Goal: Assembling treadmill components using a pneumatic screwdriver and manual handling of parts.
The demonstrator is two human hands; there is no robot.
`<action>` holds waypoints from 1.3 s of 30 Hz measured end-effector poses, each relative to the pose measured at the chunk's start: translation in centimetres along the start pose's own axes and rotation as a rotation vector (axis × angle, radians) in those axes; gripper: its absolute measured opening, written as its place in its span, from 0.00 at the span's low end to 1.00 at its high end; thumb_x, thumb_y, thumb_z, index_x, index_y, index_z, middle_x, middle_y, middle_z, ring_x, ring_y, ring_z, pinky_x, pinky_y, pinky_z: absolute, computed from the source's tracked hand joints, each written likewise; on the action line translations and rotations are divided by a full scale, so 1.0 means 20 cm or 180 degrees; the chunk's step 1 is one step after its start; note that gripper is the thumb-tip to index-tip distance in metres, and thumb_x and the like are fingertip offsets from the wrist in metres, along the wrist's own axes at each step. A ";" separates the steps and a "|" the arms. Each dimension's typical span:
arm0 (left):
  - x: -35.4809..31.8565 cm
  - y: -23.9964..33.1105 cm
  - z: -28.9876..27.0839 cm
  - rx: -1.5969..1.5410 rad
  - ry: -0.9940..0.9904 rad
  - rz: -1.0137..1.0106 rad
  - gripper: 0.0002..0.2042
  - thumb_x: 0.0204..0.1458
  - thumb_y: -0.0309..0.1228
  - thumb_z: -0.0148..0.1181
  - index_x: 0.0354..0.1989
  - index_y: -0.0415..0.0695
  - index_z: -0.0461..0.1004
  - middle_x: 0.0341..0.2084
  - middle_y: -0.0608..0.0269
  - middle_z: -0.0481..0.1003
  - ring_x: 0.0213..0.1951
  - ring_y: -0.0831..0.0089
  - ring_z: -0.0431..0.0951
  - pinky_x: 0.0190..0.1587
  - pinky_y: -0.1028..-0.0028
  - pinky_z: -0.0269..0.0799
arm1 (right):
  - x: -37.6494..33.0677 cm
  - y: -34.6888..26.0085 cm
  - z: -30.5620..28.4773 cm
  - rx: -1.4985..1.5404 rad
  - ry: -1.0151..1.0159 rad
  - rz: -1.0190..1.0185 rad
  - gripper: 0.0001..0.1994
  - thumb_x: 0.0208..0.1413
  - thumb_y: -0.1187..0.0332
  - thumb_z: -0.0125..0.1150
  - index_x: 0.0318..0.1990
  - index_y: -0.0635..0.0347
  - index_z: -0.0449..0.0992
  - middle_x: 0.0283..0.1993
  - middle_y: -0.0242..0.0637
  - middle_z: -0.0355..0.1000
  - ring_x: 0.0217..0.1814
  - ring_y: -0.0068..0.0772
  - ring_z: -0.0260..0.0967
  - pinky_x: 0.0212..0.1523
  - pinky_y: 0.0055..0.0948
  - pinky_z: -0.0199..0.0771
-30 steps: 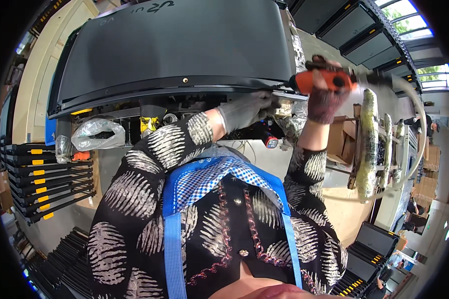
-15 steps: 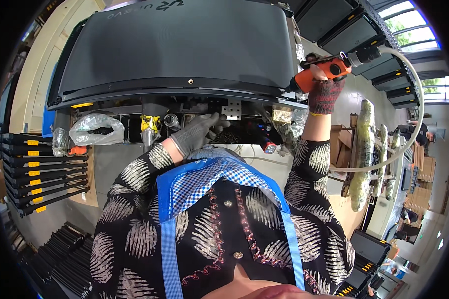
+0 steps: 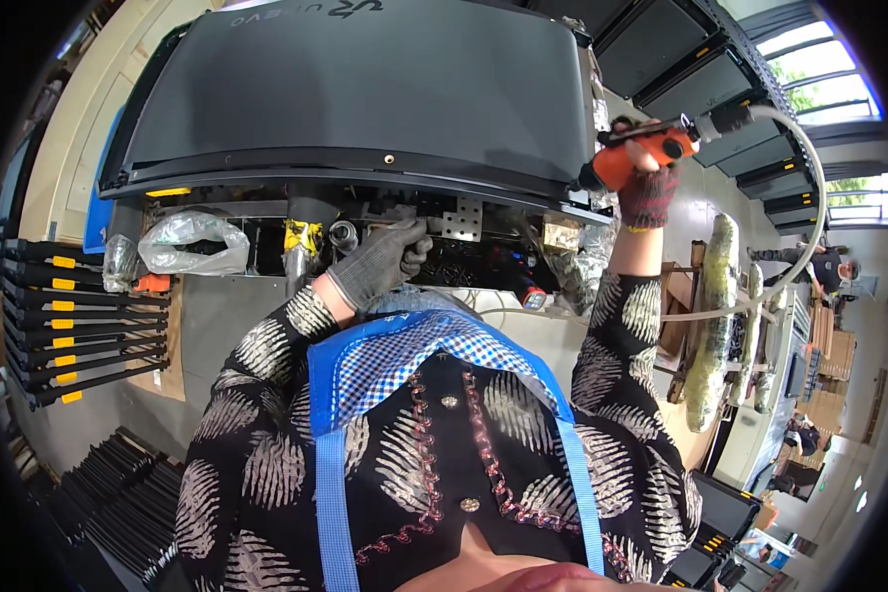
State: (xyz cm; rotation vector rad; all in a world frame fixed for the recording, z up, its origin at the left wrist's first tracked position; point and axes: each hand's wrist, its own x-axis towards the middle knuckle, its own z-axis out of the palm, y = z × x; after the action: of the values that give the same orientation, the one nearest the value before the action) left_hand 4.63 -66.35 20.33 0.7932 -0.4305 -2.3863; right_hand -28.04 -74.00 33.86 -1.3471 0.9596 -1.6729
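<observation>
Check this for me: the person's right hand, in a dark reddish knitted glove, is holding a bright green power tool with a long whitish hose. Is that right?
Almost! The power tool isn't green: the head view shows it is orange and black. The right hand, in its dark reddish knitted glove, does hold it, and it has a long whitish hose.

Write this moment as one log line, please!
left hand: near perforated metal plate, hold unclear | right hand: gripping orange hose-fed power driver | driver tip: near front right corner of dark panel

Left hand (image 3: 377, 261) farther from driver (image 3: 612, 168)
</observation>
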 end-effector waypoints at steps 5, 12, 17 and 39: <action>-0.03 -0.01 0.00 0.0024 0.0396 0.0125 0.11 0.62 0.34 0.45 0.46 0.43 0.69 0.27 0.71 0.67 0.24 0.86 0.61 0.24 0.87 0.57 | 0.01 0.07 -0.04 -0.1125 0.0100 -0.0265 0.22 0.38 0.77 0.63 0.44 0.62 0.65 0.39 0.46 0.73 0.40 0.44 0.73 0.42 0.42 0.76; -0.07 0.00 -0.01 0.0178 0.0162 0.0251 0.13 0.62 0.37 0.47 0.47 0.42 0.69 0.29 0.73 0.68 0.26 0.88 0.63 0.28 0.89 0.60 | -0.02 -0.01 0.02 -0.0781 0.0185 -0.0035 0.23 0.40 0.78 0.62 0.46 0.62 0.62 0.41 0.48 0.72 0.40 0.43 0.73 0.43 0.42 0.76; -0.09 0.00 0.01 0.0291 0.0112 0.0317 0.14 0.61 0.38 0.48 0.47 0.42 0.69 0.29 0.74 0.68 0.29 0.88 0.65 0.32 0.89 0.62 | -0.05 -0.01 0.05 -0.1496 0.0237 -0.0303 0.22 0.41 0.78 0.61 0.47 0.61 0.62 0.41 0.49 0.72 0.41 0.43 0.73 0.44 0.40 0.75; -0.25 0.02 0.06 0.0054 -0.0027 0.0576 0.12 0.60 0.37 0.51 0.45 0.41 0.69 0.35 0.70 0.71 0.32 0.87 0.69 0.34 0.89 0.67 | -0.16 -0.23 0.18 0.0752 -0.0871 -0.1112 0.20 0.40 0.75 0.60 0.45 0.59 0.67 0.43 0.47 0.71 0.49 0.46 0.68 0.51 0.52 0.67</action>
State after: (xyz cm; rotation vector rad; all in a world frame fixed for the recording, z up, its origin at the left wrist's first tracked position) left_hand 7.32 -63.34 23.65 0.7200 -0.5047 -2.2215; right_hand -24.58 -69.55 37.34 -1.5923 0.3707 -1.7297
